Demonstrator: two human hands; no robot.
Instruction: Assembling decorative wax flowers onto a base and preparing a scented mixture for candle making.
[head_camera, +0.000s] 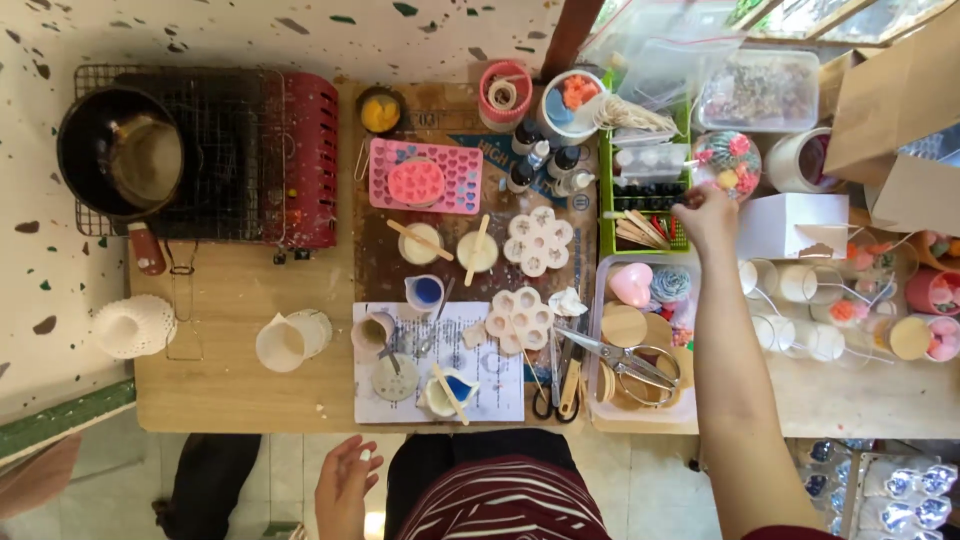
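Reach is made by the right hand (706, 215) to the green tray (606, 215)'s right edge, fingers curled; whether anything is pinched cannot be told. Left hand (345, 485) hangs open below the bench (230, 390).

The green tray (606, 215) stands far right of centre on the table, long side running near to far. Small dark bottles sit in a row in its middle, wooden sticks (640, 232) lie slanted at its near end, and clear packets fill its far end. The sticks lie just left of the right hand (706, 215).
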